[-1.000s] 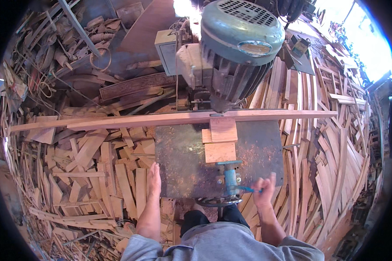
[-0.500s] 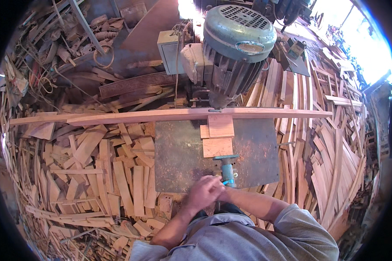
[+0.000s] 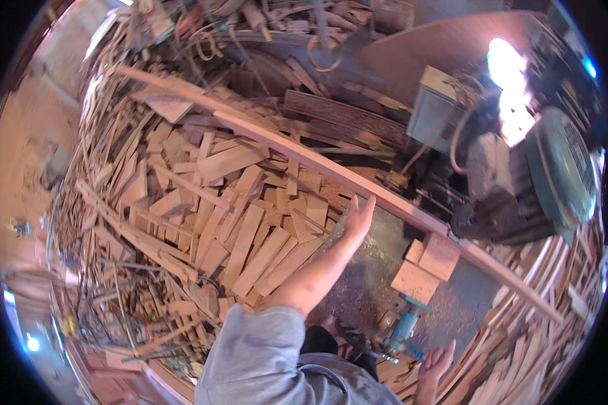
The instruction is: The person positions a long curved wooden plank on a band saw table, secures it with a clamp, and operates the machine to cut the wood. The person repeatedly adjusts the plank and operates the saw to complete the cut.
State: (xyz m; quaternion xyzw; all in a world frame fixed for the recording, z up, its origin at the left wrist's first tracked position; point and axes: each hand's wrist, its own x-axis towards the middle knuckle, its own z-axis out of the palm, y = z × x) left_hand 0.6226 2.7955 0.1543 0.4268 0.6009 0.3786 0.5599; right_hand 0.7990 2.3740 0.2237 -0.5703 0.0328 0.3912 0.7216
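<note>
A long narrow wooden board (image 3: 317, 163) lies across the metal table (image 3: 348, 287) and reaches far out past both sides. My left hand (image 3: 361, 217) is stretched out to it, fingers extended, fingertips at or just short of its near edge. Several small wood blocks (image 3: 415, 281) are stacked between the board and a blue screw clamp (image 3: 405, 325). My right hand (image 3: 439, 364) is beside the clamp's handle end, its fingers apart and loosely curled. No object shows in either hand. Whether the right hand touches the handle is unclear.
The motor-driven machine (image 3: 554, 182) stands behind the board at the right, next to a grey electrical box (image 3: 431, 108). Wood offcuts (image 3: 250, 250) are heaped left of the table. More long strips (image 3: 520, 337) lie to the right. Sawdust is scattered over the tabletop.
The view has swung left and tilted. My hands, together at the clamp handle before, have parted: the left has reached forward to the board, the right has stayed near the clamp.
</note>
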